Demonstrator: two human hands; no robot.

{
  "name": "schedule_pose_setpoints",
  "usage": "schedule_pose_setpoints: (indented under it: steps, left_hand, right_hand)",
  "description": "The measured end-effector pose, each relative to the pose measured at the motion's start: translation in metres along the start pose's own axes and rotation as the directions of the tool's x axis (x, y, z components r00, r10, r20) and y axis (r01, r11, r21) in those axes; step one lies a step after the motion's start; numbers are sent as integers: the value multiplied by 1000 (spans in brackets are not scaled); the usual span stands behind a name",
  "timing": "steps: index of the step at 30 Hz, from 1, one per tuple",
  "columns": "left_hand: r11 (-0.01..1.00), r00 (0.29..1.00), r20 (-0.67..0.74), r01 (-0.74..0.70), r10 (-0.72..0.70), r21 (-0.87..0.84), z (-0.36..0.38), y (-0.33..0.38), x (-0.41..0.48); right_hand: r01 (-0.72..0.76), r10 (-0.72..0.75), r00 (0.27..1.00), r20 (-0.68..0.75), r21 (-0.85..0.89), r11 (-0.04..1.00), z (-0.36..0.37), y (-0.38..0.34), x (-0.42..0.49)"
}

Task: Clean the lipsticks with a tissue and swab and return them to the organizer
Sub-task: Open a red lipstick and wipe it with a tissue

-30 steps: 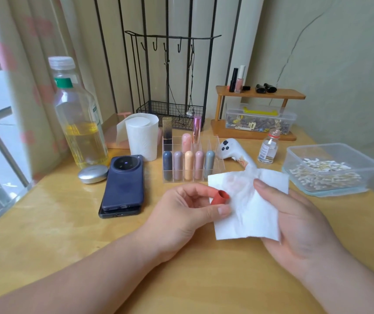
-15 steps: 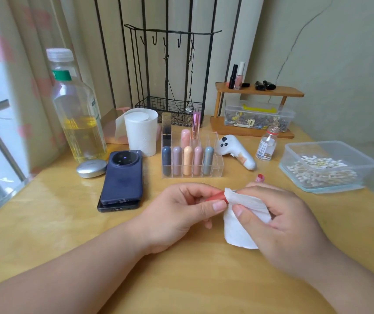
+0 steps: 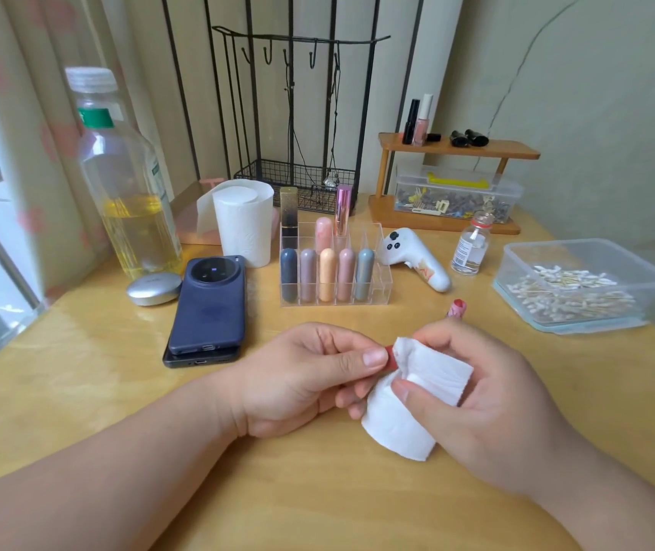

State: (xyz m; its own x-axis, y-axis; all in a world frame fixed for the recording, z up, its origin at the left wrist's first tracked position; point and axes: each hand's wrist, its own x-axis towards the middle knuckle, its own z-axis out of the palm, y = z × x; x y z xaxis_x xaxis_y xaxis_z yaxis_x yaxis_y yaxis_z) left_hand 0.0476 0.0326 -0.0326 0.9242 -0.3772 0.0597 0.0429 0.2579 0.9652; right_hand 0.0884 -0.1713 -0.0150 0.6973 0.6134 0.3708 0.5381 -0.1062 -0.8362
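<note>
Only the head view is there to go by. Both hands are low over the pale wooden counter [image 3: 99, 391], close together at its near edge. The left hand [image 3: 310, 375] is curled, thumb and fingertips pinching a small red lipstick [image 3: 390, 356], of which only a sliver shows. The right hand [image 3: 488, 395] is curled too, its thumb and fingers gripping a folded white tissue [image 3: 417, 395] that is wrapped over the lipstick's other end and hangs below the fingers.

Just beyond the hands, a clear acrylic organizer [image 3: 382, 286] stands on the counter with five pastel lipstick tubes [image 3: 327, 274] upright in its front row and a few taller tubes behind. A small red-tipped piece [image 3: 457, 308] pokes up behind the right hand; I cannot tell what it is. Off to the right sits a clear plastic tub of cotton swabs [image 3: 556, 244], and between it and the organizer are a small glass bottle [image 3: 470, 248] and a white handheld device [image 3: 417, 260]. Left of the organizer lie two stacked dark phones [image 3: 208, 304], with a white tissue roll [image 3: 242, 224] and a tall bottle of yellow oil [image 3: 127, 184] further back.
</note>
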Motion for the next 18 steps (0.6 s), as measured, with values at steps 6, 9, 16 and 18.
schedule_pose_setpoints:
  steps: [6,9,16,18]
  left_hand:
    - [999,1000,-28,-7,6,-36,0,0,0]
    - [999,1000,-27,-1,0,-33,1,1,0]
    - [998,1000,8,24,-24,-51,-6,-4,0]
    - [998,999,0,35,-35,-61,-9,-7,1]
  right_hand:
    - [45,-46,998,38,25,999,1,2,1]
    - [84,-84,996,16,-38,996,0,4,2]
    - [183,-171,980,104,-123,975,-4,6,3]
    - [207,-198,977,77,-144,968,-4,7,4]
